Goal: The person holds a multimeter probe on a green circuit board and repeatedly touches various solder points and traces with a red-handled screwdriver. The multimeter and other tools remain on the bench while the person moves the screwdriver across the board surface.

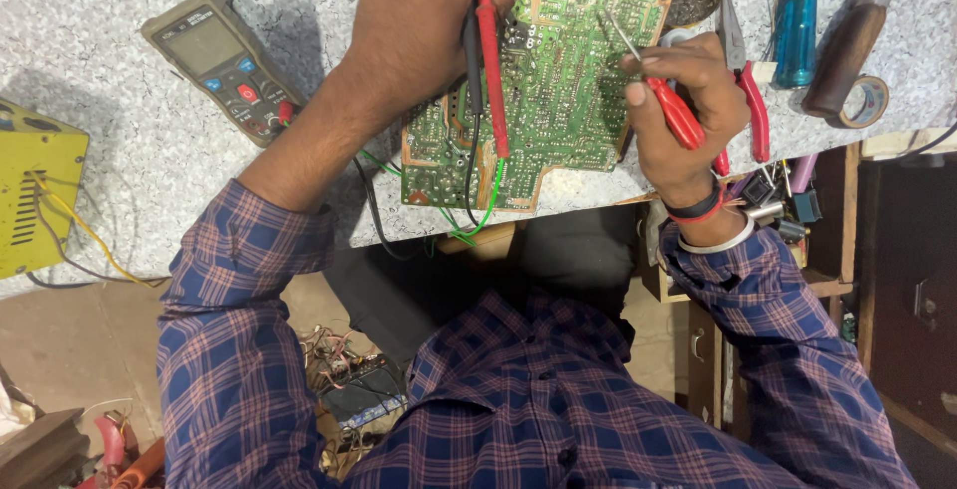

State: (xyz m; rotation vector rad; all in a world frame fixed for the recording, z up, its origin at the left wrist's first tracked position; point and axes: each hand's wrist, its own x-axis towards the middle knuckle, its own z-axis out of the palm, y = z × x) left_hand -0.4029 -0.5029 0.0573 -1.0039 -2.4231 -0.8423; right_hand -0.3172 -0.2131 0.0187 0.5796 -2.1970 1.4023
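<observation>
On the speckled grey table (150,150), a green circuit board (558,100) lies solder side up, hanging a bit over the near edge. Left hand (419,20) has its fingers wrapped around the red and black meter probes (490,70), tips on the board. Right hand (688,100) pinches a red-handled screwdriver (663,95) at the board's right edge. I'd say keep the probes steady and off neighbouring joints. The multimeter (224,65) sits left of the board.
</observation>
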